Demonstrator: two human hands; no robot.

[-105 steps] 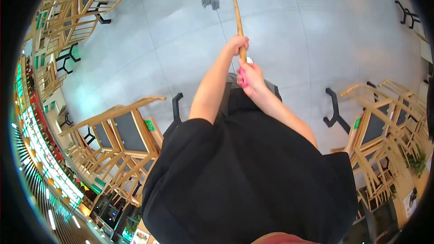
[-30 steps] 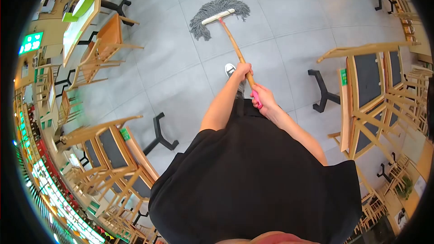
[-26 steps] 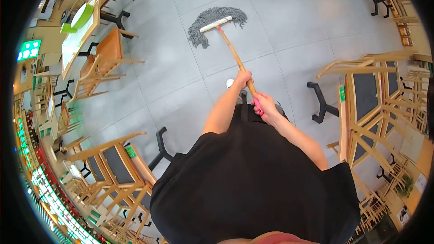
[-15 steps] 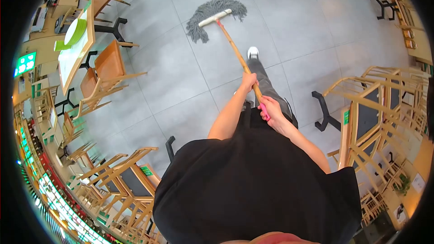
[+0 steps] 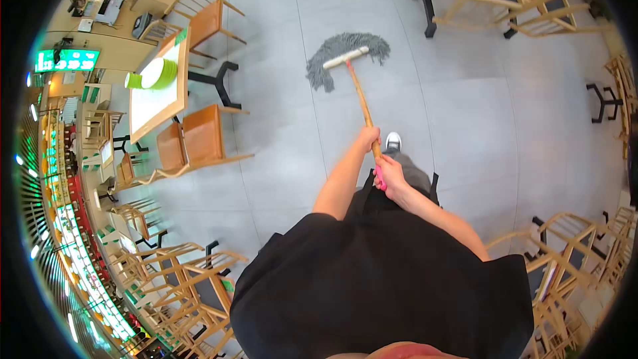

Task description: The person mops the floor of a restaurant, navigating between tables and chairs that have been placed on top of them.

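Note:
A mop (image 5: 359, 98) with a wooden handle reaches out ahead of me. Its grey string head (image 5: 345, 46) lies spread on the tiled floor under a whitish crossbar. My left hand (image 5: 369, 137) is wrapped round the handle's lower-middle part. Nearer my body, my right hand (image 5: 391, 174) closes round the end of the handle, where a pink grip (image 5: 381, 178) shows. One of my shoes (image 5: 393, 140), dark with a white toe, stands just right of the handle.
A table (image 5: 143, 118) on the left bears stacked green-rimmed dishes (image 5: 159, 74), with orange-seated chairs (image 5: 203, 134) beside it. Upturned chairs rest on tables at upper right (image 5: 492, 20), lower right (image 5: 565, 252) and lower left (image 5: 193, 279). Black table legs (image 5: 426, 10) reach onto the floor.
My view has moved forward across the floor and turned somewhat; tables and chairs have shifted, and more stacked chairs show at upper right. Both hands keep hold of the mop, its head still on the floor.

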